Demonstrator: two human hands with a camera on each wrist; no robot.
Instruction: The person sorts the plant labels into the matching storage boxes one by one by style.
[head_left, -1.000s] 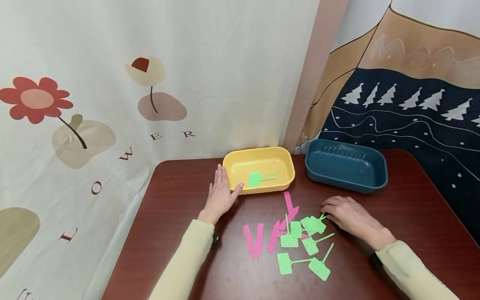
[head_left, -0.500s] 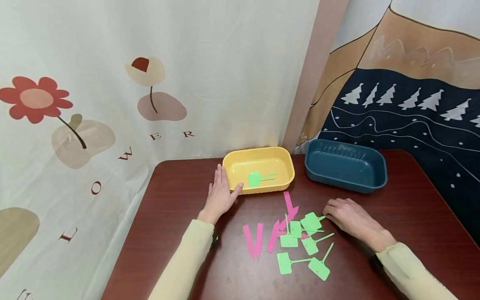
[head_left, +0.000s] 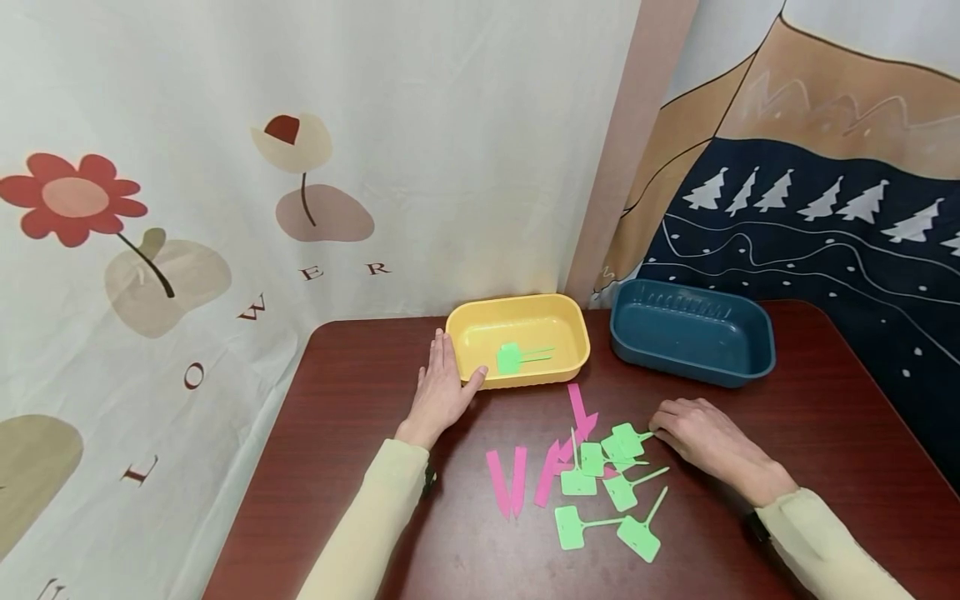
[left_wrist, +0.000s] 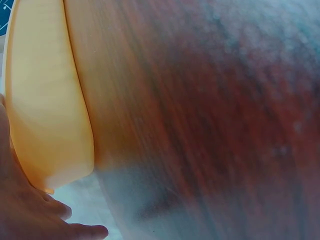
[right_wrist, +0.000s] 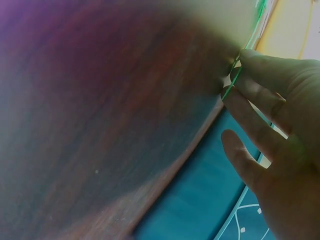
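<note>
My right hand (head_left: 701,437) pinches the thin stem of a light green T-shaped plant label (head_left: 628,438), at the top of a small overlapping cluster. In the right wrist view the stem (right_wrist: 230,87) lies between thumb and fingertips. My left hand (head_left: 438,398) rests against the near left corner of a yellow tray (head_left: 577,354), fingers straight along its side and thumb at the front rim. Two overlapping green labels (head_left: 509,358) lie in that tray. More green labels (head_left: 578,481) are spread on the table, some across pink pointed plant markers (head_left: 545,475).
To the right of the yellow tray stands a dark blue tray (head_left: 690,333), also at the table's back edge. Two pink markers (head_left: 518,479) lie apart on the left of the pile. Printed curtains (head_left: 450,167) hang close behind the brown table (head_left: 322,467).
My right hand has shifted slightly right, drawing the top green label up and away from the one under it. The left hand stays against the yellow tray.
</note>
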